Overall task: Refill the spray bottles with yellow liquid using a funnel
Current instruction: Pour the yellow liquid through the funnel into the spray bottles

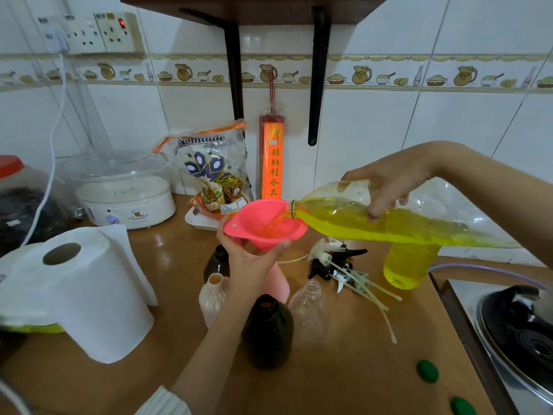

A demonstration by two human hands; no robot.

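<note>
Tilting clear ribbed bottle (374, 220), yellow liquid into glossy pink funnel (264, 224)

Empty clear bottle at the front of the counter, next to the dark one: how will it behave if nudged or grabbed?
The clear bottle looks empty and thin-walled, so it is probably very light and would likely dent under a firm grip. It stands upright and uncapped, narrow at the neck; a sideways nudge may well tip it. Its round body would probably roll on the smooth counter, toward the dark bottle or the sprayer tubes.
</note>
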